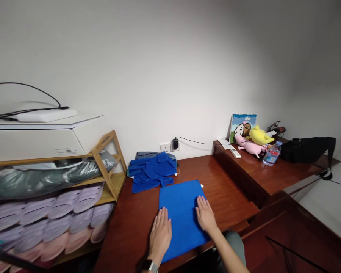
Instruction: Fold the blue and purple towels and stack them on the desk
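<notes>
A bright blue cloth [183,220] lies spread flat on the reddish-brown wooden desk [130,220], reaching its front edge. My left hand [161,233], with a watch [150,265] at the wrist, rests palm down on the cloth's left edge, fingers stretched out. On the right edge my right hand [206,216] lies flat too, fingers extended and pointing away from me. Neither hand grips anything. Behind the spread cloth sits a crumpled heap of blue cloths [155,170] against the wall. A small white tag shows at the spread cloth's far right corner.
To the left, a wooden rack [113,189] holds lilac and pink slippers [59,204], a plastic-wrapped bundle [45,178] and a white box [36,142]. On the raised right surface are plush toys [251,146], a water bottle [272,154], a remote [235,152] and a black bag [307,149].
</notes>
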The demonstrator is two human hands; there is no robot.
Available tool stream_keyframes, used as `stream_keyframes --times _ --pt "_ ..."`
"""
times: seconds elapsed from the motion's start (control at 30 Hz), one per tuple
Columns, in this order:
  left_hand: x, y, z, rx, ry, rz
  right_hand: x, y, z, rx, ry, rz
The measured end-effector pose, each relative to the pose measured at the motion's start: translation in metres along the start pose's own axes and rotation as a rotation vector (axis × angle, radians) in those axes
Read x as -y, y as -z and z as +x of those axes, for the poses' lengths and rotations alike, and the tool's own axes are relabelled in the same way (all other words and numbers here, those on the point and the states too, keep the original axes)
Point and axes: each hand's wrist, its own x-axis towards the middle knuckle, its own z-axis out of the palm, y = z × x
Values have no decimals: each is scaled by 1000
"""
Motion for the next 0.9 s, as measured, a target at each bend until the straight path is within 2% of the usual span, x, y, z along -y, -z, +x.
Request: stream_keyframes --times 0.1,0.2,0.27,0.33,0.43,0.53,0.6,0.67,0.77,0.83,0.9 --pt "-29 -5 10 59 -90 -35 36 -18 3 -7 141 61" --pt "-39 -16 4 92 -136 -33 46 -33 -2 14 177 78" --pt "-31 -22 -5 85 -116 -20 33 -35 -5 18 126 57" --pt "-17 -22 -12 86 -76 -4 10 -29 -7 33 49 24" --pt "3 -14 -15 90 -22 16 -26 -10 -6 66 -77 -20" --pt "4 -3 -16 64 0 18 -36 4 -9 54 -185 -51" --pt "-10 0 -17 53 -42 -5 -22 4 -16 2 -165 -52" --pt "-31 0 -19 63 -113 -33 5 -5 -27 -46 -48 -16" --pt "-54 -4 -26 105 -201 -57 41 -23 -44 -33 124 55" --pt "-54 -6 -31 112 -210 -55 46 -30 -52 -8 133 72" --pt "-40 -7 -37 100 -186 -45 34 -29 -57 8 81 59"
